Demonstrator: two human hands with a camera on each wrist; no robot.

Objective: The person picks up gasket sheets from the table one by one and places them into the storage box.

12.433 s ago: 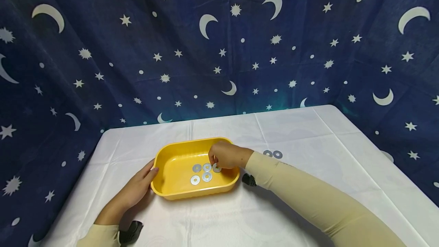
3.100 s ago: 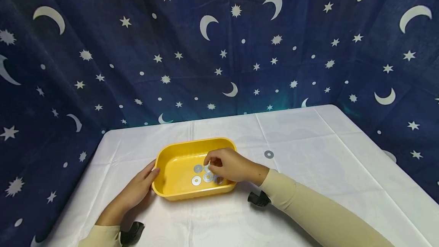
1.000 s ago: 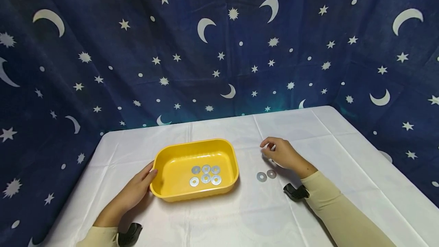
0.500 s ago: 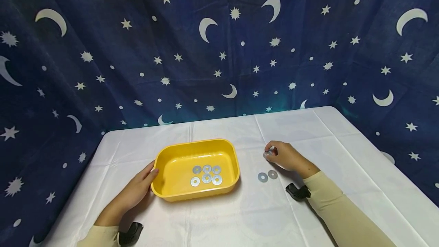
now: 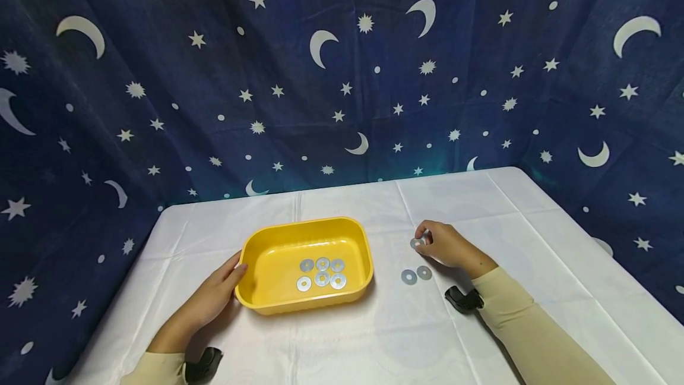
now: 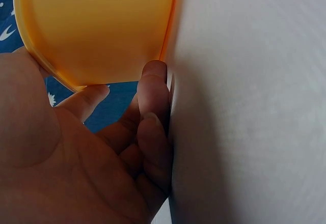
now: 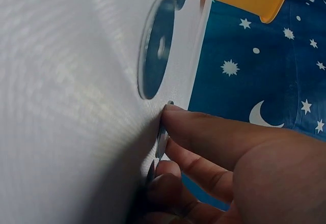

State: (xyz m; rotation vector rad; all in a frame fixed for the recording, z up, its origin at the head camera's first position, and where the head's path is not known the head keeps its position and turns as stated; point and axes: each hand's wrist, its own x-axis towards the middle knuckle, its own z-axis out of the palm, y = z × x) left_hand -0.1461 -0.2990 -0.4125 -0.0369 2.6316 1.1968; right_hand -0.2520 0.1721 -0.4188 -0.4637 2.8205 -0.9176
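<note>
My left hand (image 5: 212,293) grips the left end of a yellow plastic tray (image 5: 256,308), thumb over the rim and fingers against the outside. Inside the tray, several flat metal washers (image 5: 322,278) lie in two rows. To its right, my right hand (image 5: 449,245) pinches a washer (image 5: 416,243) at the tablecloth between thumb and fingers. In the right wrist view the thumb presses the edge of this washer (image 7: 162,138); a second thin metal edge shows by the other fingers, too covered to identify. Nearer me lie two more washers (image 5: 408,277).
A white cloth (image 5: 342,349) covers the table. Behind it hangs a dark blue curtain (image 5: 288,64) with moons and stars. Black wrist cameras (image 5: 464,300) sit on both wrists, the left one (image 5: 203,365) close to the table.
My right hand has left the tray and moved right to the washer on the table. Since the oldest frame, one washer has gone from the table and the tray holds one more. The left hand stays.
</note>
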